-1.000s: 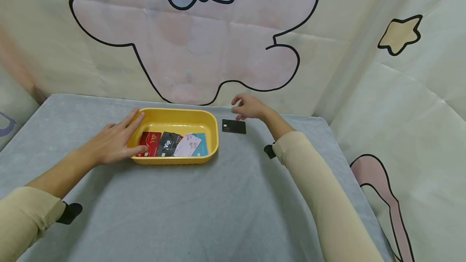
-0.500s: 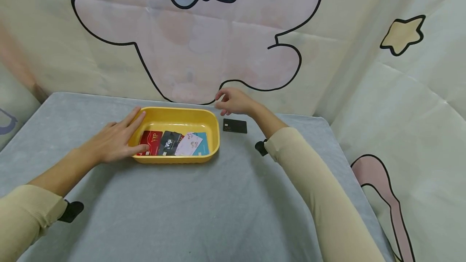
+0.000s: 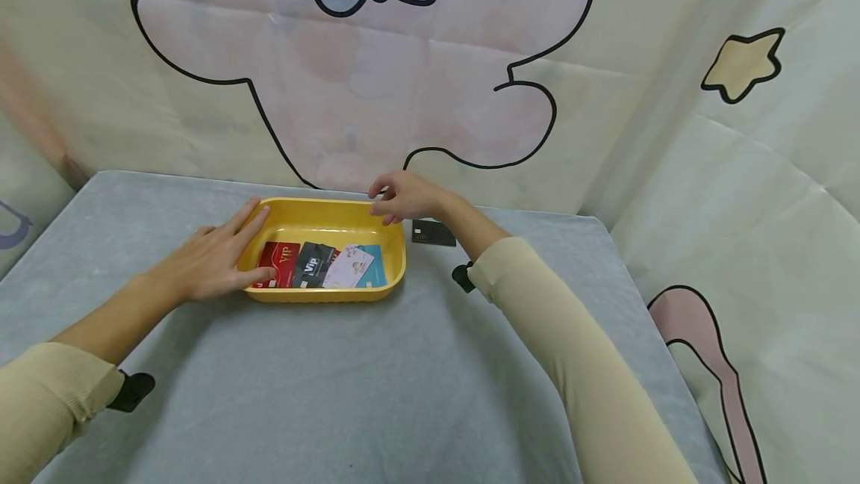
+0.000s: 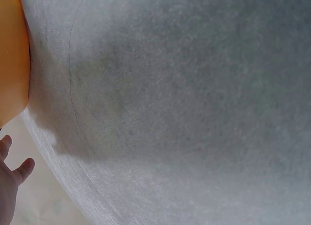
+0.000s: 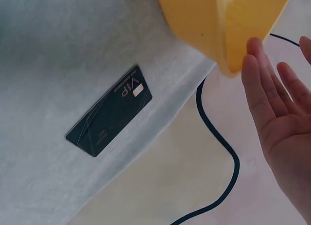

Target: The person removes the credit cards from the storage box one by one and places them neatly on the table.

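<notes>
A yellow tray (image 3: 393, 275) holds several cards in its front part: a red VIP card (image 3: 278, 261), a dark VIP card (image 3: 312, 266), a white patterned card (image 3: 348, 267) and a teal card (image 3: 377, 275). My left hand (image 3: 208, 264) rests over the tray's left rim, fingers extended and thumb over the red card. At the back right corner is my right hand (image 3: 408, 196), raised at the rim with loosely bent fingers and nothing held. Beside the tray's right end a black VIP card (image 5: 112, 111) lies flat on the cloth, partly covered by my right hand and wrist in the head view.
Grey cloth (image 3: 322, 387) covers the table, whose back edge runs close behind the tray. A printed curtain (image 3: 645, 110) hangs behind and to the right. Black wrist straps (image 3: 131, 392) show under both sleeves.
My right hand has moved left, from above the black card to the tray's back right corner. Its fingers hold nothing throughout. The left hand, tray and cards stay as they were.
</notes>
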A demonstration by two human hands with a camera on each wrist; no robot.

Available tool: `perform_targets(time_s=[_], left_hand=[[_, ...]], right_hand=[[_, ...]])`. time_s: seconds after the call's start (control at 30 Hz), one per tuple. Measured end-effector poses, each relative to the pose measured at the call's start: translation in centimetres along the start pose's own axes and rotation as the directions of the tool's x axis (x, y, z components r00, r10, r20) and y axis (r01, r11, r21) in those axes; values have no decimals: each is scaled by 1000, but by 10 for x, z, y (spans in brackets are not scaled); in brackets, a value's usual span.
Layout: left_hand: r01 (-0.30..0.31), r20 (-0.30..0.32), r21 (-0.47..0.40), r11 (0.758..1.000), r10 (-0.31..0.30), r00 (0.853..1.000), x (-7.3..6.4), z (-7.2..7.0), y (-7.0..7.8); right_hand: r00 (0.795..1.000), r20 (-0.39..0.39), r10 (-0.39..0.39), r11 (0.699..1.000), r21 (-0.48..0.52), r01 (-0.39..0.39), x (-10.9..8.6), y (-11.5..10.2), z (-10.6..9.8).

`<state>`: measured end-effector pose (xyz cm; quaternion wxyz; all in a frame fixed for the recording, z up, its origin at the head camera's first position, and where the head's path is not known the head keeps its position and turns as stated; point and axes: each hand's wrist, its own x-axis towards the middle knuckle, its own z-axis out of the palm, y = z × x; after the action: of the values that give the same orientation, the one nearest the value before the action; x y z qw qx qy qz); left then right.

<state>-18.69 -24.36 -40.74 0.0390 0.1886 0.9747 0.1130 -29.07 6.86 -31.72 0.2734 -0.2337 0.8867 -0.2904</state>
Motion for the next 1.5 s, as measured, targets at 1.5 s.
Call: perform_targets(time_s=[1.5], left_hand=[[1, 4, -14, 1000, -1, 1000, -1, 0, -1]], right_hand=[[951, 291, 107, 986, -156, -63, 33, -18, 49]])
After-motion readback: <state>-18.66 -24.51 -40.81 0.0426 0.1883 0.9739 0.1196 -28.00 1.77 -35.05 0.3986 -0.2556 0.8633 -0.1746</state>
